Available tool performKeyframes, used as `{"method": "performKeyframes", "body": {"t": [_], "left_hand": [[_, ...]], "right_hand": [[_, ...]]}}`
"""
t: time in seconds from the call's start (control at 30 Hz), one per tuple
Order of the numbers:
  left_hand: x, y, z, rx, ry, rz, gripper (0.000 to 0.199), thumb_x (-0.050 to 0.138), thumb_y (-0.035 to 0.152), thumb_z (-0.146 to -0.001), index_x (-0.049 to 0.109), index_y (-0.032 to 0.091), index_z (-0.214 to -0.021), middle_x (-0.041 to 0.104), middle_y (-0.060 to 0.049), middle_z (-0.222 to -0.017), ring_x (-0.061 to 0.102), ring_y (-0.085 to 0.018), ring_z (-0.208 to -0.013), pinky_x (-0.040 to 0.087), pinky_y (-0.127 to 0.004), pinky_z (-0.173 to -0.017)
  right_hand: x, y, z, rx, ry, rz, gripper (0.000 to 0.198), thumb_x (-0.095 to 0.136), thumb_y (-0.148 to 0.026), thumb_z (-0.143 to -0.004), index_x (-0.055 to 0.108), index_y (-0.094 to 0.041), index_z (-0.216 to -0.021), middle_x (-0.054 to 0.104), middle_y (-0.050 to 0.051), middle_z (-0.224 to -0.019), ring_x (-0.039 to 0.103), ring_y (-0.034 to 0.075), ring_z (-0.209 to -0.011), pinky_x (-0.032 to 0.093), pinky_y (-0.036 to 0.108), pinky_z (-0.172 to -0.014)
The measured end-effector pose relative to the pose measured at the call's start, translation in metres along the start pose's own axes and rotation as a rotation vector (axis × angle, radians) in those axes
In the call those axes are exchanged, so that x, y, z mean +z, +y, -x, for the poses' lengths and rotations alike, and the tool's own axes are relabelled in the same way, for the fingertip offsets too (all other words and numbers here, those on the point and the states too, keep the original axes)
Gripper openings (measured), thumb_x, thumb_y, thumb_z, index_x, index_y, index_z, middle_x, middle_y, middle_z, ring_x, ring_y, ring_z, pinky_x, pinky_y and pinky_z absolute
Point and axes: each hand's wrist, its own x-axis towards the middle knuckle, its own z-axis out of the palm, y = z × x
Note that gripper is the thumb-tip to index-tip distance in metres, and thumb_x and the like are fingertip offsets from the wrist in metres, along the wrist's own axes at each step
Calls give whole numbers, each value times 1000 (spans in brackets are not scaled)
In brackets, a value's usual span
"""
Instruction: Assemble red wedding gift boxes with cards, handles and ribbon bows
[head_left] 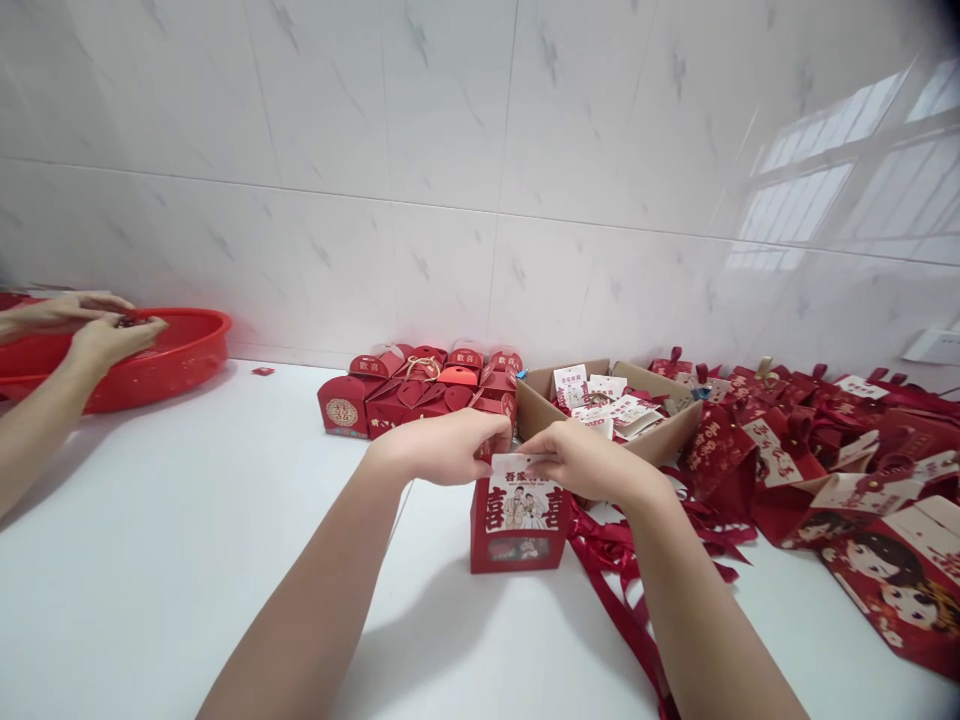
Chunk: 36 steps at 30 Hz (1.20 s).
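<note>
A red gift box (480,545) with a window low on its front stands upright on the white table. Over its upper front lies a white card (523,505) printed with a bridal couple and red characters. At the card's top left corner, my left hand (450,447) pinches the top of the box and card. My right hand (581,460) grips the same top edge from the right, fingers closed. Beside the box, under my right forearm, dark red ribbons (619,580) lie in a loose tangle.
Several small red boxes (345,405) stand in rows by the wall. A cardboard box (679,432) holds more white cards. Red gift bags (787,450) are heaped at the right. At the left, another person's hands (112,335) work over a red basin (187,350).
</note>
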Motion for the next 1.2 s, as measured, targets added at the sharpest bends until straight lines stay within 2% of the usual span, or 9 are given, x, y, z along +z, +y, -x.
{"method": "performKeyframes", "body": {"t": [0.13,0.23,0.4,0.77,0.9,0.97,1.07,1.13,1.2], "left_hand": [[1,4,-1,14,4,27,26,53,42,-78,57,20,-91,62,-3,-87,53,-14,-66,35,-24,-51],[5,7,-4,-9,16,-3,35,48,52,-79,57,19,-78,58,-2,-71,45,-12,-53,28,-25,-46],[13,6,-12,-42,27,-28,32,44,45,-81,56,19,-68,50,-1,-60,34,-10,-45,23,-27,-45],[12,1,-14,-33,65,19,33,49,48,-78,56,19,-64,47,0,-58,31,-10,-45,21,-26,-44],[16,1,-15,-63,165,1,35,49,48,-78,55,19,-61,51,0,-57,40,-12,-49,23,-26,-46],[30,-3,-17,-64,262,99,36,50,50,-79,56,18,-64,56,-1,-61,48,-14,-55,30,-25,-49],[66,-10,-20,-95,461,453,39,53,54,-77,58,16,-71,63,-3,-71,58,-18,-68,42,-26,-58],[92,-14,-23,-133,581,790,43,55,56,-77,59,15,-89,68,-6,-85,63,-21,-78,50,-29,-65],[112,-14,-26,-125,624,981,49,58,56,-75,55,15,-103,68,-8,-96,65,-23,-87,53,-32,-73]], "right_hand": [[0,0,1,-3,-8,11,21,49,-19,-78,70,-16,-81,59,2,-67,42,11,-58,32,24,-55],[-1,1,2,-10,-8,20,22,49,-19,-78,70,-16,-81,57,1,-65,40,11,-56,31,24,-54],[-3,3,1,-30,-11,16,23,49,-19,-78,71,-17,-83,55,0,-62,37,10,-54,30,24,-53],[-4,5,-2,-19,-32,-25,25,50,-14,-76,72,-17,-86,56,0,-64,36,10,-54,29,23,-53],[-5,7,-5,5,-8,-21,23,51,-13,-75,72,-18,-83,56,0,-63,37,9,-54,30,23,-52],[-6,9,-5,-4,8,-15,22,51,-14,-76,72,-17,-84,57,0,-64,38,9,-54,30,23,-53],[-7,12,-6,-41,12,-22,23,52,-12,-75,73,-16,-86,61,2,-67,41,10,-55,31,23,-54],[-8,13,-7,-36,13,-26,24,54,-12,-74,73,-15,-89,63,2,-68,43,10,-57,32,23,-55],[-7,13,-8,-24,21,-29,24,56,-12,-74,73,-15,-90,65,4,-70,46,11,-58,34,23,-56]]}}
